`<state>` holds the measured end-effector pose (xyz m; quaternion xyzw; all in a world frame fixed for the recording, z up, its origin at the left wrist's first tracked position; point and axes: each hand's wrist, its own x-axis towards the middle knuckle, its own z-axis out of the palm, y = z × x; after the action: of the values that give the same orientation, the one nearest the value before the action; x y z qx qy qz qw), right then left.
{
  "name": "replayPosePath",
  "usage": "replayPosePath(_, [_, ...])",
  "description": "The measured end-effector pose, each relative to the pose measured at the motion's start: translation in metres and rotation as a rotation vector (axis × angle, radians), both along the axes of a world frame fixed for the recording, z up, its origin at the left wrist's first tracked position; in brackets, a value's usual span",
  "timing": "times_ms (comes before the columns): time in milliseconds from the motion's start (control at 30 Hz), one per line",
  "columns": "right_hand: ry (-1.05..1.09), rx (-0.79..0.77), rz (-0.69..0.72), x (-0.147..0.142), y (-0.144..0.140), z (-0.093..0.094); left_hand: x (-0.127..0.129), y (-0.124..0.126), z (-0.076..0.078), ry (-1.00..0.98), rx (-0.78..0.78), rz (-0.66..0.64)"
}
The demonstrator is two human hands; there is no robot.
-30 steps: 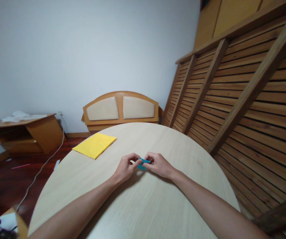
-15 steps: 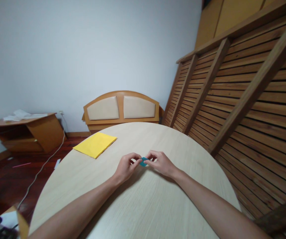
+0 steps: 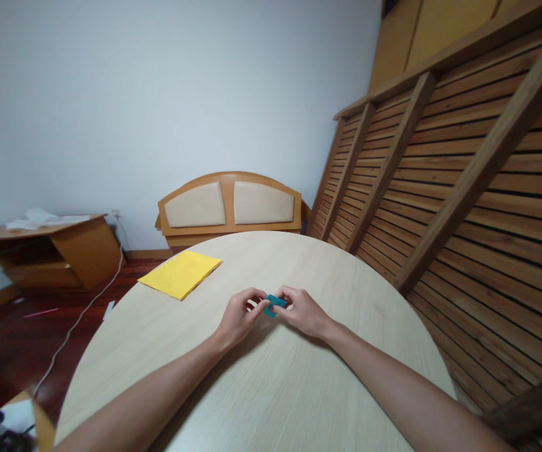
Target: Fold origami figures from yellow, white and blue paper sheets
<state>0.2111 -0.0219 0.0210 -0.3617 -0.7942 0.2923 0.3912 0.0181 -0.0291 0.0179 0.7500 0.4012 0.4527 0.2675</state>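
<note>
A small teal piece of folded paper (image 3: pixel 276 301) is held just above the middle of the table, between my two hands. My left hand (image 3: pixel 241 314) pinches its left edge between thumb and fingers. On the other side my right hand (image 3: pixel 307 312) is closed on it, its thumb lying against the lower front. Fingertips cover parts of the paper, so its full shape is hidden. To the left of my hands, apart from them, lies a stack of yellow paper sheets (image 3: pixel 180 274).
The round pale wooden table (image 3: pixel 346 389) carries my forearms. A wooden headboard (image 3: pixel 229 188) stands behind it. Slatted wood panels (image 3: pixel 440 188) lean along the right side. At the left are a low cabinet (image 3: pixel 86 251) with papers on top and a cable (image 3: pixel 80 319) across the floor.
The teal paper has turned between my fingers and shows a larger, more angular face. My right thumb has shifted down slightly; the left hand is almost unmoved.
</note>
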Motion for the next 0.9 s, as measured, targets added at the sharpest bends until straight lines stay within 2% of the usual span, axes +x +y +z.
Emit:
replayPosePath(367, [-0.085, 0.001, 0.033, 0.0026, -0.0038, 0.0041, 0.0018, -0.0034, 0.0061, 0.036, 0.020, -0.007])
replayPosePath(667, [-0.162, 0.017, -0.013, -0.0025, -0.0044, 0.0032, 0.0016, -0.0001, 0.0028, -0.047, -0.019, 0.013])
replayPosePath(900, [-0.169, 0.028, -0.018, 0.0008, -0.0053, 0.0051, 0.0018, -0.0026, 0.0056, -0.014, 0.003, -0.003])
